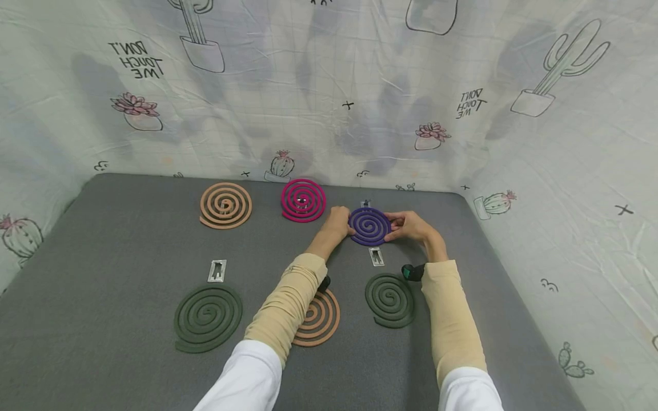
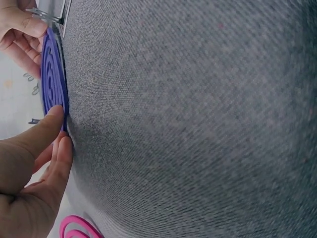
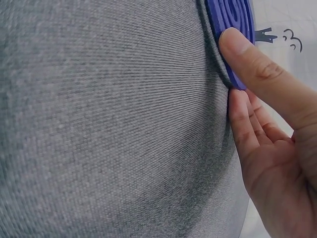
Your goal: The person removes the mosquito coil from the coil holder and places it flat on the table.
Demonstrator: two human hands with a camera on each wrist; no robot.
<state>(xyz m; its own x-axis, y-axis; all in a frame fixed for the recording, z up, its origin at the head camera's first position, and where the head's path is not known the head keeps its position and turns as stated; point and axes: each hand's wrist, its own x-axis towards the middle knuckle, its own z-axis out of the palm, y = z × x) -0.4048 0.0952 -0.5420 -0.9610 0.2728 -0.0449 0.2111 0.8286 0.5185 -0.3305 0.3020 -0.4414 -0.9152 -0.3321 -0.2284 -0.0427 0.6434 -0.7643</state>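
Handling flat purple spiral coil [image 1: 369,226]: left hand [image 1: 337,222] and right hand [image 1: 411,226] pinch opposite edges, just behind small silver metal stand [image 1: 376,257] on grey fabric tabletop [image 1: 128,285]. Likely positioning step; next move probably needs both grips level.

Our L hand [image 1: 336,222] & R hand [image 1: 409,225] are out front, near ea. other, both pinching, palms turned inward. R thumb [image 3: 262,69] opposes the R fingers [image 3: 242,121], which are slightly bent; L thumb [image 2: 39,136] does the same w/ the L fingers [image 2: 60,163]. Our L arm [image 1: 285,299] comes in diag. behind the L hand, slanting fwd & to the R; our R arm [image 1: 453,314] runs almost straight fwd, R wrist [image 1: 436,248] bent in twd the L hand.
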